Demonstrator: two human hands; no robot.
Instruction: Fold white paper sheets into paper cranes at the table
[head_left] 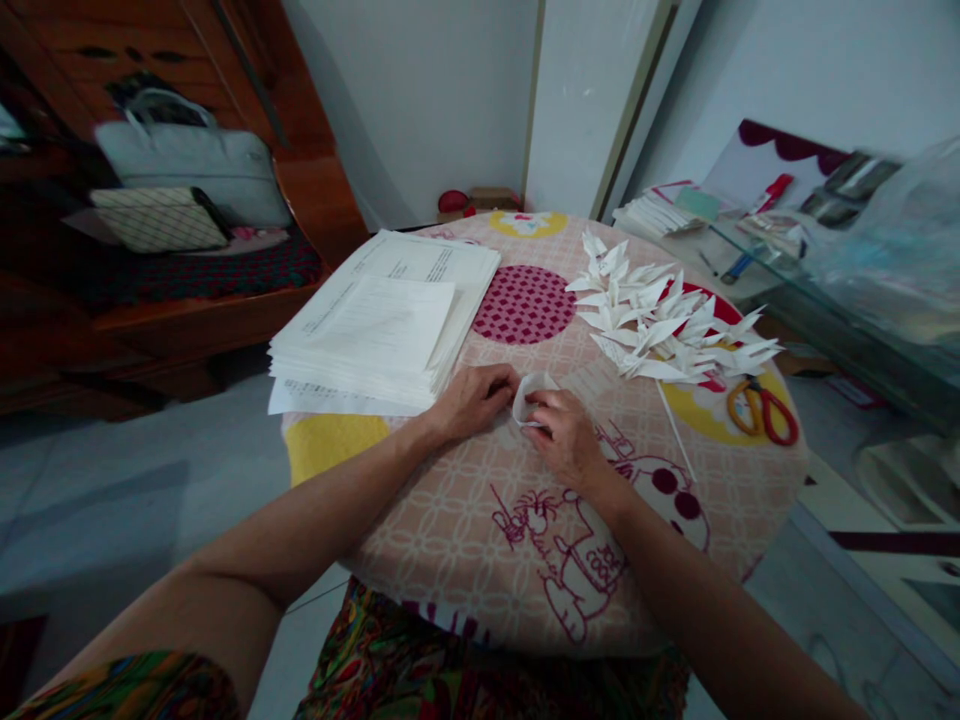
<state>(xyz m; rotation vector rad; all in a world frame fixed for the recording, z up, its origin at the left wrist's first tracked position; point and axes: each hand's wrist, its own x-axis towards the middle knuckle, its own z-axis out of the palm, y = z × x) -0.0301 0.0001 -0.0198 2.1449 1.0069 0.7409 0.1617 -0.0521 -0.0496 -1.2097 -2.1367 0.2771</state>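
Note:
Between my two hands, low over the round table, is a small piece of white paper (529,384) bent into a curve. My left hand (474,402) is closed at the paper's left edge, its fingertips pressed together. My right hand (568,440) has its fingers curled over the paper's inner side and grips it from the right. A pile of folded white paper cranes (645,315) lies beyond my right hand. Left of my hands stands a thick stack of printed sheets (352,345), with a smaller sheet (394,318) on top.
Scissors (766,412) with red and yellow handles lie at the table's right edge. A thin white stick (676,432) rests nearby. The patterned tablecloth (450,540) covers the table. A glass shelf (817,310) stands at right; a wooden bench (202,335) with bags (195,165) is at left.

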